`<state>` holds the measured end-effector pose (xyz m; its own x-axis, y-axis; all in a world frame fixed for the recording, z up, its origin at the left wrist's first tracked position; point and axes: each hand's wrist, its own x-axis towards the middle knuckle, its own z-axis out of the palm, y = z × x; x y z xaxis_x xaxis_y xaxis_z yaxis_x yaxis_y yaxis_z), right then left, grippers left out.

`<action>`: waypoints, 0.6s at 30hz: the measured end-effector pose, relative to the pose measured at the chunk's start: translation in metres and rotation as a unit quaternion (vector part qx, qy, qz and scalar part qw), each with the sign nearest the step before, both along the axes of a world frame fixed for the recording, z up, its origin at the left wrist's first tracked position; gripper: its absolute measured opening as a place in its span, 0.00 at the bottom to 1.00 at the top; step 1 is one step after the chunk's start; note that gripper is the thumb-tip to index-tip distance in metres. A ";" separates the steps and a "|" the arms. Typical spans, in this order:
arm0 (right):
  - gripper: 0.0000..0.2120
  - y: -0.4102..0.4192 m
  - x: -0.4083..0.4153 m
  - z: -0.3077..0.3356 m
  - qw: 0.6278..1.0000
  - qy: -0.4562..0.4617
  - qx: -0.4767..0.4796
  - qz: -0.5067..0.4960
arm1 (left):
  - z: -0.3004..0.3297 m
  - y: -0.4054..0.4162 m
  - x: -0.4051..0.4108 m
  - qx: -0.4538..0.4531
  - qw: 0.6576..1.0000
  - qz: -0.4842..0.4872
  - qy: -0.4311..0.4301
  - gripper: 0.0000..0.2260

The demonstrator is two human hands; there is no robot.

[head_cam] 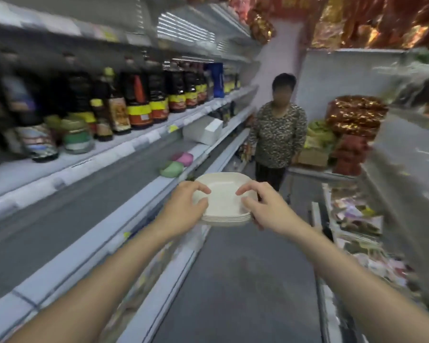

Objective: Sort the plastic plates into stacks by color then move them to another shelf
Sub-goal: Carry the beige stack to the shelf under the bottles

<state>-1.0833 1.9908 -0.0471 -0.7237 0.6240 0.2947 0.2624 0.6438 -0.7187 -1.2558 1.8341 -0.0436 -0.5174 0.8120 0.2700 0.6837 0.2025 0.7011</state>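
Observation:
A stack of several cream plastic plates (223,196) is held in the air over the aisle, in front of me. My left hand (183,209) grips its left edge, thumb on the rim. My right hand (260,209) grips its right edge the same way. On the grey shelf (89,201) to the left lie a green stack of plates (171,169) and a pink stack of plates (183,158) just behind it.
Dark sauce bottles (139,100) fill the shelf above. A white box (203,131) sits on the shelf further back. A person in a patterned top (278,134) stands in the aisle ahead. Packaged goods (354,120) line the right side.

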 end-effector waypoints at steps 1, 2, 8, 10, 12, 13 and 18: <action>0.08 0.002 -0.025 -0.007 0.999 -0.001 -0.006 0.035 | -0.005 -0.009 -0.016 -0.006 0.999 0.034 0.000 0.10; 0.08 0.002 -0.054 -0.014 0.997 -0.004 -0.012 0.074 | -0.011 -0.020 -0.034 -0.009 0.997 0.074 -0.002 0.10; 0.09 0.018 -0.151 -0.042 0.977 -0.023 -0.019 0.212 | -0.035 -0.040 -0.076 -0.022 0.978 0.207 -0.020 0.09; 0.09 0.032 -0.172 -0.047 0.967 -0.029 -0.016 0.251 | -0.042 -0.034 -0.081 -0.020 0.970 0.241 -0.028 0.09; 0.10 0.048 -0.188 -0.050 0.956 -0.034 -0.015 0.290 | -0.049 -0.023 -0.081 -0.015 0.963 0.266 -0.035 0.08; 0.11 0.056 -0.195 -0.052 0.951 -0.035 -0.015 0.306 | -0.052 -0.017 -0.081 -0.016 0.960 0.276 -0.038 0.09; 0.13 0.092 -0.232 -0.064 0.940 -0.054 -0.005 0.337 | -0.065 0.016 -0.100 -0.028 0.949 0.310 -0.042 0.10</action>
<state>-1.3154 2.0826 -0.1114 -0.9810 0.0151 0.1932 -0.1309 0.6834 -0.7182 -1.3557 1.8506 -0.1087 -0.9184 0.3565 0.1713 0.3627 0.5862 0.7244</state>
